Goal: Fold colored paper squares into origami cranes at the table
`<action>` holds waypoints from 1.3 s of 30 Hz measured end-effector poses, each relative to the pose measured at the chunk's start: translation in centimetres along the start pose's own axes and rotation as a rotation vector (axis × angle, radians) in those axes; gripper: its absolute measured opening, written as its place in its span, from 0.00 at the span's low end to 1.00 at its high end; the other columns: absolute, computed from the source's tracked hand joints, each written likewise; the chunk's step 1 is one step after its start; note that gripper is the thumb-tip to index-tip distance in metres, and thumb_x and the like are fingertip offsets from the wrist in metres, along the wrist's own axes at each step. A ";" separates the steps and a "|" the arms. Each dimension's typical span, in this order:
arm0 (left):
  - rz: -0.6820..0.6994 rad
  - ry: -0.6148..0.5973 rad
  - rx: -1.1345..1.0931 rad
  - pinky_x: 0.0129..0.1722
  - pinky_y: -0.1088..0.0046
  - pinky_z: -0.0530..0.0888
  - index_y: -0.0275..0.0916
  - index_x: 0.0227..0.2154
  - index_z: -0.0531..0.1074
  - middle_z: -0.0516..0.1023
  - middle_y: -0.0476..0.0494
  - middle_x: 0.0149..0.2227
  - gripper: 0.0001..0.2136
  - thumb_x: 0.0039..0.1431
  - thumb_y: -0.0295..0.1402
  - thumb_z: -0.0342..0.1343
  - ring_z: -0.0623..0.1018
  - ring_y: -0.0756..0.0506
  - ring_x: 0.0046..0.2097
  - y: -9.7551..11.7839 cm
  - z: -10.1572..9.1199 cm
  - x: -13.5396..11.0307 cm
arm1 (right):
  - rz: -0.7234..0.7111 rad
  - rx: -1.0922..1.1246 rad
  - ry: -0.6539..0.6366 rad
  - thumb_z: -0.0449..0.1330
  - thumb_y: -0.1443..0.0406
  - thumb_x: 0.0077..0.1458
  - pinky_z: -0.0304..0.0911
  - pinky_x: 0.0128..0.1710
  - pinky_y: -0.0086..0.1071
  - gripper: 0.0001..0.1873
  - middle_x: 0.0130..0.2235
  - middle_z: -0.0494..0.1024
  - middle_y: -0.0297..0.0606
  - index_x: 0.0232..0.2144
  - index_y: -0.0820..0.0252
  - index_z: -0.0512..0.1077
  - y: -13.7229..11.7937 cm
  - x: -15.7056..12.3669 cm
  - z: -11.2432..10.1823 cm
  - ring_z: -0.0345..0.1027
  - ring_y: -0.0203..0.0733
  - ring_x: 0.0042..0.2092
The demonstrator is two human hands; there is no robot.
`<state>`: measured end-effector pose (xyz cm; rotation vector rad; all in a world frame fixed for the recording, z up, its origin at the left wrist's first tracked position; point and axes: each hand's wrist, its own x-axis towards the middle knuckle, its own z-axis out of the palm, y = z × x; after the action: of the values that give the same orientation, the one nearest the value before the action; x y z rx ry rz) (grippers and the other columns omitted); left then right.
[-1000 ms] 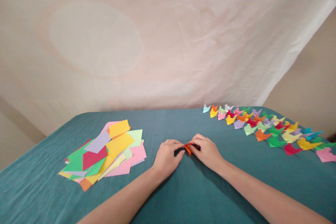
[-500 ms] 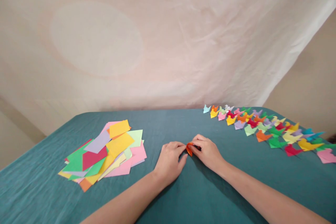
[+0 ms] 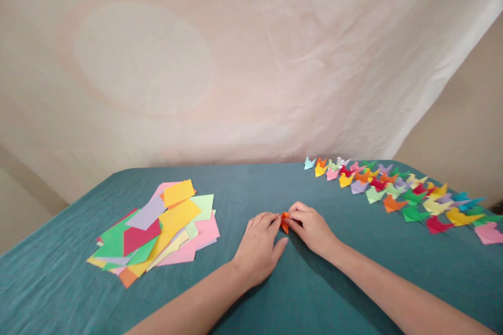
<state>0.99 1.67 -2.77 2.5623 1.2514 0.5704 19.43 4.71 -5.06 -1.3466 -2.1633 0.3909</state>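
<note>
A small piece of folded orange paper (image 3: 285,223) is held between my two hands, low over the middle of the table. My right hand (image 3: 312,227) pinches it from the right with thumb and forefinger. From the left, my left hand (image 3: 259,246) has its bent fingertips pressed against the paper's edge. The left thumb sticks out just below the paper, apart from the forefinger. Fingertips cover part of the folds, so the paper's full shape is hidden.
Loose coloured paper sheets (image 3: 141,238) lie in an overlapping pile on the left. Several folded paper birds (image 3: 395,203) stand in slanting rows on the right. A teal cloth (image 3: 251,183) covers the table, and a pale sheet (image 3: 243,63) hangs behind it.
The orange paper has turned a little between my fingers and stands more upright. My left hand has shifted slightly right, and its thumb has moved lower, away from the paper.
</note>
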 end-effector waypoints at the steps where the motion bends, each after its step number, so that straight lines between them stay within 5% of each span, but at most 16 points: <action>1: -0.001 -0.010 0.006 0.56 0.59 0.61 0.38 0.54 0.61 0.65 0.40 0.55 0.19 0.60 0.36 0.48 0.63 0.41 0.56 0.1 0.0 0.0 | -0.004 0.001 -0.003 0.51 0.62 0.60 0.59 0.35 0.29 0.16 0.32 0.71 0.35 0.26 0.57 0.74 0.0 0.0 -0.1 0.65 0.37 0.33; 10: -0.027 -0.131 0.097 0.59 0.55 0.55 0.33 0.60 0.52 0.53 0.35 0.62 0.28 0.62 0.44 0.44 0.54 0.37 0.62 1.4 0.0 -0.6 | -0.006 0.027 -0.004 0.51 0.66 0.59 0.59 0.38 0.30 0.14 0.33 0.71 0.36 0.26 0.57 0.74 -0.1 -0.2 -0.3 0.65 0.37 0.34; 18: -0.003 -0.133 0.111 0.60 0.55 0.53 0.33 0.60 0.51 0.53 0.34 0.62 0.29 0.62 0.47 0.41 0.52 0.37 0.63 1.5 0.1 -1.0 | -0.009 0.030 0.001 0.49 0.67 0.59 0.59 0.40 0.32 0.15 0.34 0.72 0.37 0.26 0.57 0.74 0.1 -0.2 -0.2 0.66 0.39 0.37; 32: 0.185 -0.078 0.051 0.60 0.58 0.57 0.39 0.54 0.63 0.66 0.40 0.56 0.17 0.64 0.35 0.43 0.58 0.42 0.61 -1.2 -1.2 0.3 | -0.018 0.056 -0.006 0.51 0.68 0.59 0.60 0.38 0.31 0.13 0.33 0.72 0.36 0.28 0.56 0.74 0.4 -0.1 -0.1 0.66 0.38 0.35; 39: 0.295 -0.109 0.010 0.60 0.56 0.56 0.44 0.54 0.64 0.63 0.43 0.58 0.17 0.63 0.33 0.44 0.55 0.40 0.63 -2.6 -1.9 0.7 | -0.015 0.040 -0.016 0.51 0.68 0.58 0.60 0.39 0.31 0.14 0.33 0.72 0.36 0.26 0.58 0.74 0.3 0.0 -0.3 0.67 0.38 0.35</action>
<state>-1.23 3.89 -1.86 2.7650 0.8498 0.4712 19.84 4.82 -4.97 -1.3084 -2.1659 0.4377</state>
